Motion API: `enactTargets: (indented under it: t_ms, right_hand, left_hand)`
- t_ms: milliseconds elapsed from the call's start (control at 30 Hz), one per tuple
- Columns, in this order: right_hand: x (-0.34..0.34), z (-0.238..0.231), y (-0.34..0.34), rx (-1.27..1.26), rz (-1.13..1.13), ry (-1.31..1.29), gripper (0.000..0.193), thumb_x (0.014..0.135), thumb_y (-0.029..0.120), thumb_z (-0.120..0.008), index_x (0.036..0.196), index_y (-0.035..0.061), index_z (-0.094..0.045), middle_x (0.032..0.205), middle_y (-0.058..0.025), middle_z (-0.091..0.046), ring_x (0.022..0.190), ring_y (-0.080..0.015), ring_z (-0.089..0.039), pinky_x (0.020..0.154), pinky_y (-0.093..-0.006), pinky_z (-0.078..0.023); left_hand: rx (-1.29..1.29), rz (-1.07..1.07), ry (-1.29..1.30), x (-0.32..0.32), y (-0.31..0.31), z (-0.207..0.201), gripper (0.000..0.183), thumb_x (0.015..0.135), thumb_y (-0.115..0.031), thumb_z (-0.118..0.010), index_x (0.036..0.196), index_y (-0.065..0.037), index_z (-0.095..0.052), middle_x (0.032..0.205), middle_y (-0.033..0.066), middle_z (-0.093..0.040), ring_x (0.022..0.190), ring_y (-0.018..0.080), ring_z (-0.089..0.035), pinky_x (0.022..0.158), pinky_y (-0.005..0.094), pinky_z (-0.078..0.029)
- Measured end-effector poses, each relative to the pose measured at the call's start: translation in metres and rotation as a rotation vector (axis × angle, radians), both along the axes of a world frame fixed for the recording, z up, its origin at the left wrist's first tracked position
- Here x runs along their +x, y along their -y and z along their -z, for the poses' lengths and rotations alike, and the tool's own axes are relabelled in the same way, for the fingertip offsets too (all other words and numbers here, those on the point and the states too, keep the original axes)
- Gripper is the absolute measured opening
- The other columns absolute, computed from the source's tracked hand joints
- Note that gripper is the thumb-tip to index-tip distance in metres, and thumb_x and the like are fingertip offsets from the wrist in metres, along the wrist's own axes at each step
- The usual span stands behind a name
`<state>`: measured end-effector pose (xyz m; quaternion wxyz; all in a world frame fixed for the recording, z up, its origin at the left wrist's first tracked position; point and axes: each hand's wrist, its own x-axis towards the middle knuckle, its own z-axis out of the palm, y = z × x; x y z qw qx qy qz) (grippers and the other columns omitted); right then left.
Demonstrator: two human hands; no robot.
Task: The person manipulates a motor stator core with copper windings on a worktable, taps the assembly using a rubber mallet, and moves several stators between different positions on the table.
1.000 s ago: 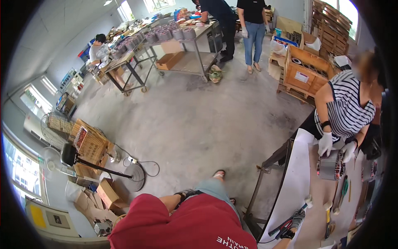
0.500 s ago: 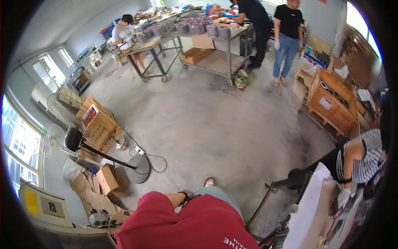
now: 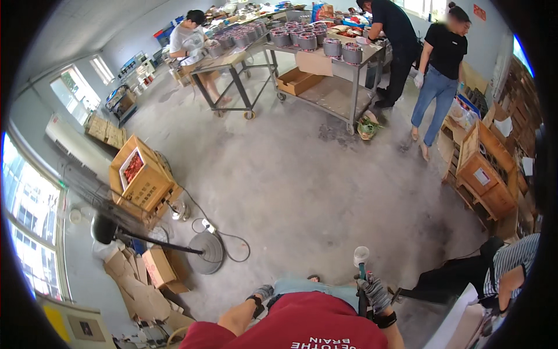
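My right hand [image 3: 376, 292], in a grey glove with a black wrist strap, is closed around the dark handle of a mallet [image 3: 361, 256]. The mallet has a pale round head and a green neck, and its head points away from me over the floor. My left hand [image 3: 265, 292], also gloved in grey with a black strap at the wrist, hangs beside my left thigh. Its fingers are mostly hidden, and I cannot see anything in it.
A round-based stand [image 3: 207, 252] with a cable is at left, near a wooden crate [image 3: 145, 180] and a cardboard box [image 3: 160, 266]. Ahead, a wheeled metal table [image 3: 356, 96] carries several grey cylinders. Co-workers stand around; one in stripes [image 3: 517, 262] works at right. Another crate [image 3: 481, 177] stands beyond.
Both my hands have come into view, the right one with the mallet. The view has shifted, and the co-worker in jeans stands in a different stance.
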<state>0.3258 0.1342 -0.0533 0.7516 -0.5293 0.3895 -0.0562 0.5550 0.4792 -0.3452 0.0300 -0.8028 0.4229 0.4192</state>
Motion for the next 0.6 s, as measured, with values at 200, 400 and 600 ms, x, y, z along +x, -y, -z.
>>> enactTargets:
  t_ms: [200, 400, 600]
  right_hand:
    - [0.059, 0.015, 0.061, -0.130, -0.157, -0.043, 0.016, 0.077, 0.018, -0.058, 0.087, 0.0054, -0.059, 0.060, 0.0033, -0.048, 0.052, -0.0068, -0.044, 0.047, -0.0233, -0.038]
    - [0.119, 0.035, 0.151, -0.133, -0.156, -0.085, 0.021, 0.078, 0.018, -0.056, 0.094, 0.0053, -0.059, 0.062, 0.0021, -0.051, 0.054, -0.0065, -0.047, 0.050, -0.0217, -0.040]
    - [0.230, -0.012, 0.238, -0.236, -0.157, 0.044, 0.023, 0.080, 0.020, -0.054, 0.098, 0.0053, -0.057, 0.066, 0.0025, -0.051, 0.057, -0.0058, -0.046, 0.052, -0.0219, -0.040]
  left_hand:
    - [-0.022, -0.052, -0.087, 0.035, -0.004, 0.051, 0.027, 0.081, -0.022, -0.042, 0.093, -0.007, -0.062, 0.096, 0.0159, -0.059, 0.093, 0.0310, -0.055, 0.078, 0.0378, -0.044]
    - [-0.262, -0.195, -0.033, 0.106, 0.079, 0.020, 0.029, 0.082, -0.023, -0.041, 0.097, -0.007, -0.059, 0.098, 0.0154, -0.059, 0.093, 0.0323, -0.054, 0.083, 0.0386, -0.042]
    - [-0.272, -0.793, -0.190, 0.166, 0.182, -0.062, 0.024, 0.079, -0.021, -0.047, 0.096, -0.008, -0.059, 0.094, 0.0179, -0.059, 0.089, 0.0301, -0.055, 0.076, 0.0376, -0.044]
